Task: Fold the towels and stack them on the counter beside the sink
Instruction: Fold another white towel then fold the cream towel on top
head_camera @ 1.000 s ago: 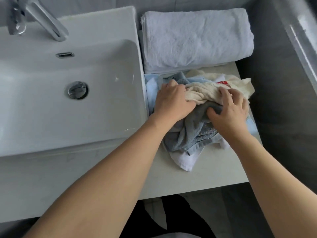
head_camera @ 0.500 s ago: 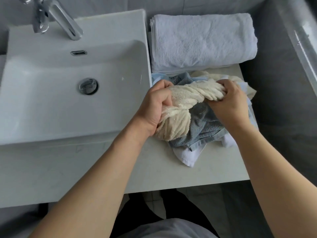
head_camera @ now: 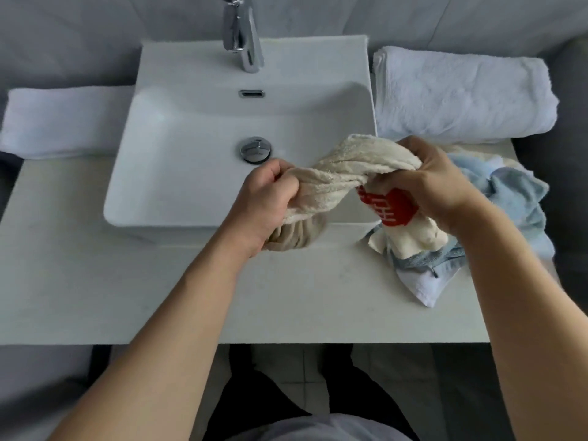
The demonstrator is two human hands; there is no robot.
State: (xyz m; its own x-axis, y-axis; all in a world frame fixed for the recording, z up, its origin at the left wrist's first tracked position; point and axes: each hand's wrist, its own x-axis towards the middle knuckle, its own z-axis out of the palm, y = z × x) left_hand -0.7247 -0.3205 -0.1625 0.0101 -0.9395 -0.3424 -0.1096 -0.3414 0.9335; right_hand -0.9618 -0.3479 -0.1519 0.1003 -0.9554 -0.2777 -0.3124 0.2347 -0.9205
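Hands, left hand (head_camera: 265,202) and right hand (head_camera: 437,183), grip cream towel (head_camera: 356,167) (twisted) above sink's (head_camera: 191,218) front edge.

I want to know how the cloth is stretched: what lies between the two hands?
In the head view, a twisted cream terry towel spans from the left hand to the right hand, above the white basin's front edge.

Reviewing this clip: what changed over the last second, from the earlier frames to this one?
Both hands gripped the cream towel in the pile, lifted it out and carried it left; it is now stretched, twisted, between the left hand and right hand over the front of the sink, red pattern showing. The remaining pile and the folded white towel stayed on the counter.
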